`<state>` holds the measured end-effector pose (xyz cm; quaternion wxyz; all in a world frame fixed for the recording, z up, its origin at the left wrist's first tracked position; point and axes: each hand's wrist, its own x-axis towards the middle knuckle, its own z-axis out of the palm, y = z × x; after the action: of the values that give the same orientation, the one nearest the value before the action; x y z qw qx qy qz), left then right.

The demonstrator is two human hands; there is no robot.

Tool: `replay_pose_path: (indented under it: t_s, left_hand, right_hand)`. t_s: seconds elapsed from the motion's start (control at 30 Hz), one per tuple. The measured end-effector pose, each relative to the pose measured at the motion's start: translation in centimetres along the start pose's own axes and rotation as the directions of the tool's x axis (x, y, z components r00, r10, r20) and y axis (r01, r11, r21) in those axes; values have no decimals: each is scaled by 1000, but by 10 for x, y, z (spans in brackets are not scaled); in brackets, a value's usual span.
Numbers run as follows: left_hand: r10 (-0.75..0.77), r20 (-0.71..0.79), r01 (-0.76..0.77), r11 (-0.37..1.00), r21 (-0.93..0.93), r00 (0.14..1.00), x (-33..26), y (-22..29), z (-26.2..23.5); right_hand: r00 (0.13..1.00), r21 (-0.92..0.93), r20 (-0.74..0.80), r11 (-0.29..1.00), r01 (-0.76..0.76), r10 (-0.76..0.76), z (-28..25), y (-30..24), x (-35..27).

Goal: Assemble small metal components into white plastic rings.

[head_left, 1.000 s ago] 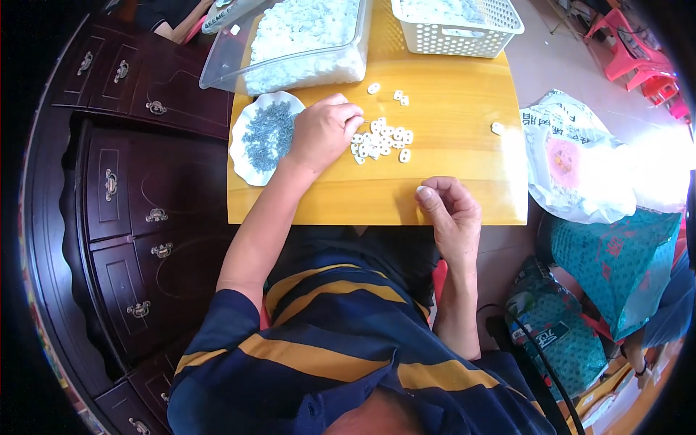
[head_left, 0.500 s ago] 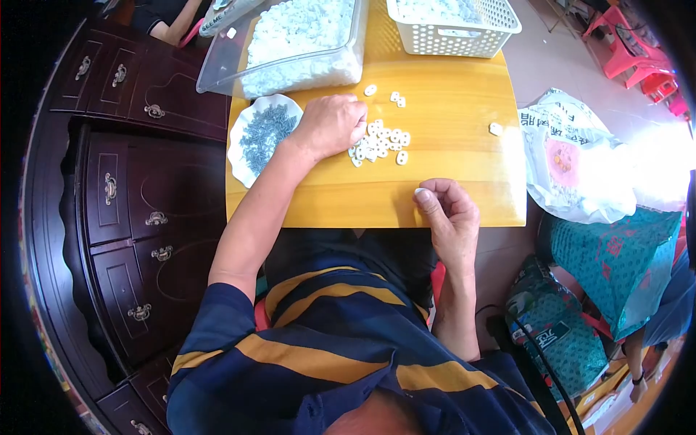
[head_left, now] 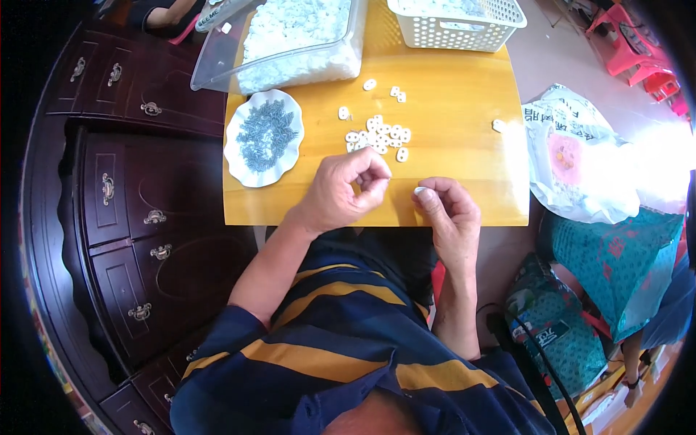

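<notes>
My right hand (head_left: 455, 217), by the front edge of the table, pinches a small white plastic piece (head_left: 419, 191) between thumb and fingertips. To its left, my left hand (head_left: 346, 190) is closed in a pinch. Whatever its fingertips hold is too small to make out. Just beyond the left hand lies a pile of white oval pieces with two dark holes each (head_left: 380, 133), its near side partly hidden by the hand. A scalloped white dish (head_left: 233, 148) at the left carries many small grey metal screws (head_left: 267, 134). One more white piece (head_left: 344, 113) lies between dish and pile.
A clear plastic bin (head_left: 290, 78) full of white pieces and a white perforated basket (head_left: 464, 38) stand at the back. Single white pieces (head_left: 370, 85) lie scattered on the yellow wooden table (head_left: 464, 109). Dark drawers (head_left: 174, 174) flank the left; bags (head_left: 580, 167) sit at right.
My left hand has come from between the dish and the pile toward me, nearer my right hand, uncovering a white piece. The right hand keeps its pinch in almost the same place.
</notes>
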<state>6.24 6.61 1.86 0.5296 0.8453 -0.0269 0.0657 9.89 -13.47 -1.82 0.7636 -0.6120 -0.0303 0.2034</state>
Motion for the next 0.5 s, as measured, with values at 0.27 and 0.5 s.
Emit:
replay_pose_path:
  t_s: [0.27, 0.5]
  left_hand:
    - [-159, 12, 158, 964, -214, 987, -9, -3, 8]
    - [-152, -13, 145, 965, -220, 988, -7, 6, 19]
  right_hand:
    - [994, 96, 86, 993, -71, 63, -1, -5, 0]
    - [990, 188, 123, 978, -93, 70, -2, -8, -1]
